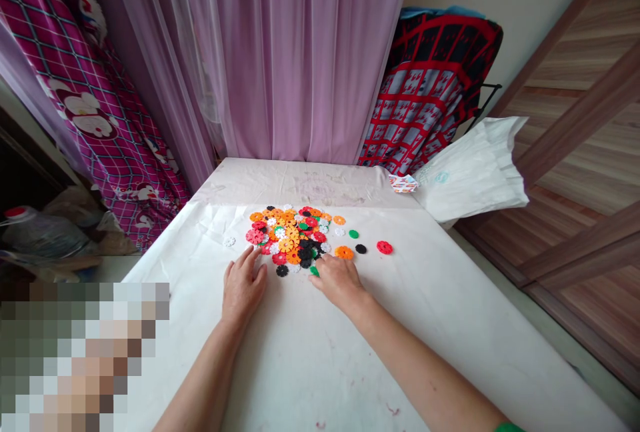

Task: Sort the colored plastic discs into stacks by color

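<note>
Disc heap (pixel 287 244) largely unseparated, colours mixed; red disc (pixel 385 247) apart, 3 o'clock. Left hand (pixel 244 287), 7 o'clock: thumb, fingers apart. Right hand (pixel 341 277), 5 o'clock: cannot tell grip.

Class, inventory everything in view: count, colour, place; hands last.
Toothed plastic discs: many, orange, red, black, white, green, on table.
Covered table: one, white, centre.
Draped curtain: at least one, mauve, behind table.
Cartoon-print fabric: one, magenta, left.
Grid-patterned fabric: one, red and black, beyond table.
Crinkled bag: one, white, table's far right.
Small patterned box-like item: one, multicoloured, beside bag.
Wood panelling: one, brown, far right.
Red-capped bottle: one, clear, left.
Left hand: one, bare, near discs.
Right hand: one, bare, over discs.
</note>
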Demonstrator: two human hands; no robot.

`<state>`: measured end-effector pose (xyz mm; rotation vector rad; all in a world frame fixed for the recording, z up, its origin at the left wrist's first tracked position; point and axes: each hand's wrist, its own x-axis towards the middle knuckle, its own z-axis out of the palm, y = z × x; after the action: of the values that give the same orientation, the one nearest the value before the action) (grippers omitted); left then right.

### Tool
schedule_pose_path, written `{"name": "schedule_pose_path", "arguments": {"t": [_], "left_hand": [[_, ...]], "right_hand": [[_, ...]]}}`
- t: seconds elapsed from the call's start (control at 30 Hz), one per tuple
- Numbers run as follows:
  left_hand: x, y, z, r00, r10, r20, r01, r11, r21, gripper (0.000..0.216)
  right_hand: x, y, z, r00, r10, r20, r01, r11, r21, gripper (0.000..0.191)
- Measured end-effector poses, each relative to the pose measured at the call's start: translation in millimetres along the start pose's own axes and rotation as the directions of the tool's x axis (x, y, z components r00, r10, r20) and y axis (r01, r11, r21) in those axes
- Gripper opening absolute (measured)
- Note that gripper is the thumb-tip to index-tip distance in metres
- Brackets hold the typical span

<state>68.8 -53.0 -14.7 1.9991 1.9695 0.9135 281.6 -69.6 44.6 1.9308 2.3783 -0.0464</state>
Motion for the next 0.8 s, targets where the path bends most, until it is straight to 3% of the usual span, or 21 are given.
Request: {"name": "schedule_pose_path", "arguments": {"t": [0.1,0.2,0.3,0.4,0.5,0.8], "left_hand": [[0,0,1,1.0,-0.001,-0.005,0.001,1.0,-0.004,0.041],[-1,0,1,1.0,0.0,-0.005,0.0,1.0,-0.006,0.041],[-1,0,1,1.0,0.012,-0.007,-0.012,1.0,-0.003,0.041],[-1,-1,2,1.0,0.016,-0.011,-0.016,1.0,0.006,0.041],[-1,-3,3,0.999,0.024,-0.024,-0.023,1.0,0.021,0.04],[0,-6,3,0.999,0.034,-0.009,-0.034,0.998,0.052,0.041]], "right_hand": [[-2,-4,1,1.0,-0.003,0.027,0.004,1.0,-0.025,0.029],[-1,14,-3,1.0,-0.005,0.004,0.005,0.999,0.048,0.029],[13,60,-7,0.986,0.156,-0.065,-0.134,0.954,0.267,0.022],[40,116,-3,0.925,0.368,-0.094,-0.272,0.816,0.51,0.026],[66,154,8,0.909,0.412,-0.057,-0.31,0.762,0.568,0.027],[90,166,29,0.926,0.378,0.012,-0.337,0.809,0.482,0.022]]}}
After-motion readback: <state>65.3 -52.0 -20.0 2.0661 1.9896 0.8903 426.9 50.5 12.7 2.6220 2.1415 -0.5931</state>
